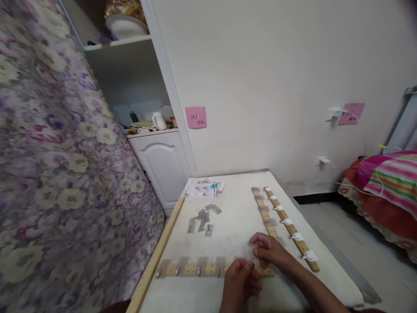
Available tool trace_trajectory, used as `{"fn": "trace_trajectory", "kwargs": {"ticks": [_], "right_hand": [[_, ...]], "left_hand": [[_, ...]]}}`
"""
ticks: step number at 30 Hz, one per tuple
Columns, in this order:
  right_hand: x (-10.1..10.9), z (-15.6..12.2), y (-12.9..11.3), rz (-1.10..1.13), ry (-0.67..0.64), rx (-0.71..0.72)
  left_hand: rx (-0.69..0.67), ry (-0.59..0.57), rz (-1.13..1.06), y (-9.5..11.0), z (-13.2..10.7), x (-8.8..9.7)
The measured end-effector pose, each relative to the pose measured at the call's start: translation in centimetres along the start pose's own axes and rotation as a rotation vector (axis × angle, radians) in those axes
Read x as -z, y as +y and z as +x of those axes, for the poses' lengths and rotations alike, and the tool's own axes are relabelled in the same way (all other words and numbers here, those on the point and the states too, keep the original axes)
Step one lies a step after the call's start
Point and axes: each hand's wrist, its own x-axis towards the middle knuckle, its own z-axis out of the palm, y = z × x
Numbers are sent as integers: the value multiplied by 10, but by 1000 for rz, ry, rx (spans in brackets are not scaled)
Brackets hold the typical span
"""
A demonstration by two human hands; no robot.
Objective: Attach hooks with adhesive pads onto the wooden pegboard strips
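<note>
Both my hands meet low over a white table [234,217]. My left hand [239,280] and my right hand [269,252] are closed in a pinch on a small clear plastic piece [250,253] held between them. Just under them lies a perforated wooden strip [198,269] carrying several metal hooks. Two more wooden strips run away to the right: one [263,213] with clear tabs, and one [291,230] with several white hooks.
Loose metal hook plates [203,219] and a clear packet [202,190] lie further back on the table. A long wooden strip [156,256] lines its left edge. A floral curtain [58,165] hangs left, a white cabinet [159,161] stands behind, and a bed [387,191] is right.
</note>
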Motion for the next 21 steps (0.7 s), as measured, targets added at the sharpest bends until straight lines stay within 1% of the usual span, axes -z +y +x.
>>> {"fn": "trace_trajectory", "kwargs": {"ticks": [4,7,9,11,14,18,21], "right_hand": [[3,-3,6,-278,18,31],[-1,-2,14,-441,43,38],[-4,0,19,-517,61,50],[-5,3,23,-588,89,62],[-4,7,26,-668,128,65],[-1,10,27,-700,136,60],[-1,11,29,-724,146,55]], "left_hand": [[95,93,-93,-33,1,-1],[168,93,-115,-52,-1,2],[181,89,-139,-55,-2,4],[175,111,-168,-55,-1,5],[189,197,-199,-55,4,5],[219,245,-205,-58,10,1],[234,298,-190,-58,10,-3]]}}
